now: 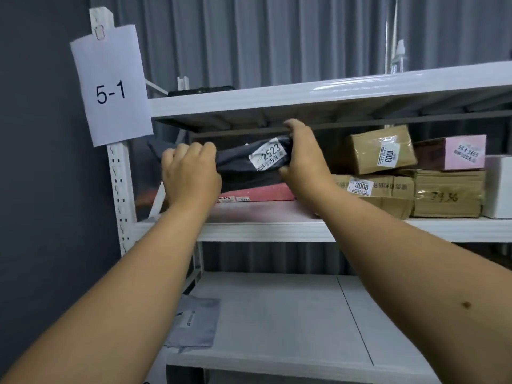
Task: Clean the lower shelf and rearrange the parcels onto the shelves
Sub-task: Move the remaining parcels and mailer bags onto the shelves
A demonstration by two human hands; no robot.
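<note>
Dark grey plastic mailer bag labelled 2523 [249,159] sits atop a flat pink parcel [260,193] on the white metal middle shelf [277,231]; left hand [191,173] and right hand [300,156] grip its ends; taped brown cardboard boxes [382,151] stacked alongside.

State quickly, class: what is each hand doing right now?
Left hand: grips the left end of the dark plastic parcel bag labelled 2523.
Right hand: grips the same bag's right end.

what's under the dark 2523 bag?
A flat pink parcel lies beneath the dark bag, which both hands, left and right, grip. Whether they touch, and anything behind, is hidden.
</note>
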